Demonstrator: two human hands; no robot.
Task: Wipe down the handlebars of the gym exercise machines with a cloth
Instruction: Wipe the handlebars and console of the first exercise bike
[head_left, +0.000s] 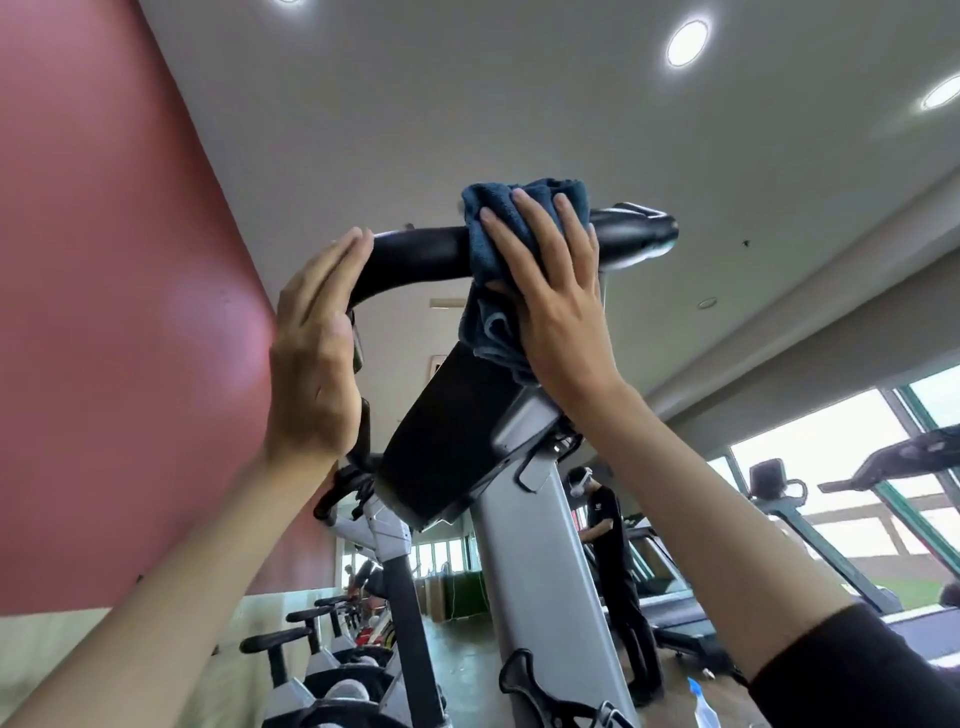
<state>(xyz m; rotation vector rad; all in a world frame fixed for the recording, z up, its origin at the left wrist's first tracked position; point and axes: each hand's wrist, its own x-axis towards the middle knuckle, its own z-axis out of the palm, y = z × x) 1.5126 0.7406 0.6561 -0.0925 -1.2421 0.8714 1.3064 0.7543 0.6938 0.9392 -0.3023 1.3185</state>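
I look up at a black handlebar (415, 254) of an exercise bike, above its black console (452, 431) and grey post (540, 571). My right hand (561, 306) presses a dark blue cloth (498, 218) over the middle of the bar, fingers spread flat on the cloth, which hangs down behind the palm. My left hand (317, 353) is wrapped around the curved left end of the handlebar, fingers together. The bar's right end (634, 234) sticks out beyond the cloth.
A red wall (104, 312) is close on the left. A row of exercise bikes (322, 665) runs along it below. A person in black (613, 561) stands behind the post. Treadmills (883, 493) stand by the windows at right. A spray bottle (704, 706) shows at the bottom.
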